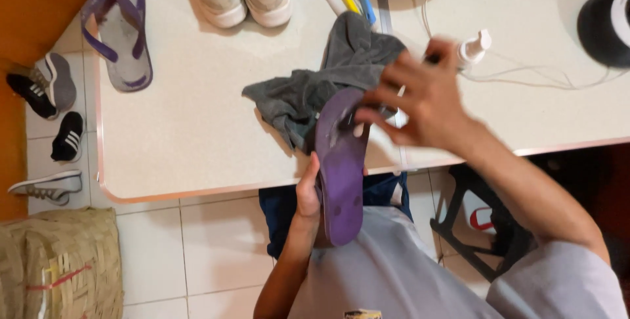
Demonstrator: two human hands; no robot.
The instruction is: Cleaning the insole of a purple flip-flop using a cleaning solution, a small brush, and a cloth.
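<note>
Head view, left hand (306,194) gripping purple flip-flop (340,168) over table (197,128) edge, right hand (420,99) fingers spread on its toe end, grey cloth (315,86) behind, spray bottle (474,48) nearby, woven basket (65,263) on floor, contents unclear.

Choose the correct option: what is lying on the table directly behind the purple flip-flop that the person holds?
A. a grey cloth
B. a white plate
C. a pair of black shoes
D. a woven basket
A: the crumpled grey cloth lies on the table just behind the purple flip-flop, which the left hand grips from below while the right hand touches its upper end.
</note>
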